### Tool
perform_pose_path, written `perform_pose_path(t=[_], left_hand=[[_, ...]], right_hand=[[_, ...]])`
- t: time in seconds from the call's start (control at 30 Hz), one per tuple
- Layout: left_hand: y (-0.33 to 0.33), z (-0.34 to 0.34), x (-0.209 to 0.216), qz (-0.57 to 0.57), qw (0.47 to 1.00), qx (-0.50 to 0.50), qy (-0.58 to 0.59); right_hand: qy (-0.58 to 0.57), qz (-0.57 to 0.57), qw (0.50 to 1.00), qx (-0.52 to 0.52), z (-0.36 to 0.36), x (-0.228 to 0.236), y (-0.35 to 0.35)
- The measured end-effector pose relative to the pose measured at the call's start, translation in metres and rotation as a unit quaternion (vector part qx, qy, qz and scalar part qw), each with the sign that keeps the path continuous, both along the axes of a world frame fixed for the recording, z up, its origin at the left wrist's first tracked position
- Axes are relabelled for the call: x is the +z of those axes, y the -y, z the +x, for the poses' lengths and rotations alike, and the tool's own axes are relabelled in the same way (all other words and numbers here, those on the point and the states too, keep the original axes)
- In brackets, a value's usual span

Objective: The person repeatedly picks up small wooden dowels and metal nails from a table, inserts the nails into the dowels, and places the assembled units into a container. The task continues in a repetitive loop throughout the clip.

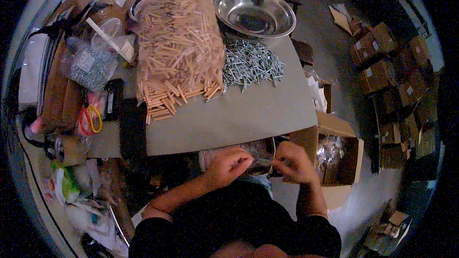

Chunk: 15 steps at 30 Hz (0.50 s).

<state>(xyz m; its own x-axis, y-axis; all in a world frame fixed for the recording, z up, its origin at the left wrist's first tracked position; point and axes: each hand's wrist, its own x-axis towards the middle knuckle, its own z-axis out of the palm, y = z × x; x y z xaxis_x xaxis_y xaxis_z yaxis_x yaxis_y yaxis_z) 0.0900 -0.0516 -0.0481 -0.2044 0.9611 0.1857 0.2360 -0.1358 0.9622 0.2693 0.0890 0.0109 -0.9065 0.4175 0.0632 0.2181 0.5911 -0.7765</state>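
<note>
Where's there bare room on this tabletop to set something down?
The tabletop is bare from its front edge, beyond your left hand and right hand, to the loose wooden dowels and metal fasteners. It's crowded farther back, with the dowel bag and steel basin, and at left, around bagged hardware.

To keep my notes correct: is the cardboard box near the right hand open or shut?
Open. The cardboard box beside the right hand has flaps spread outward, and shiny, clear-looking material shows inside.

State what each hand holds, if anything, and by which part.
It cannot be told: the left hand and right hand are curled, but any item there is too blurred.
</note>
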Motion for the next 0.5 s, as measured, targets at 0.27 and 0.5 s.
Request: perform_pose_path(t=[0.27, 0.5], left_hand=[[-0.031, 0.031, -0.102, -0.183, 0.945, -0.097, -0.254], [-0.049, 0.037, -0.165, -0.179, 0.969, -0.090, -0.145]], right_hand=[[0.242, 0.347, 0.807, -0.412, 0.128, 0.004, -0.033], [0.276, 0.156, 0.909, -0.271, 0.069, -0.050, -0.015]])
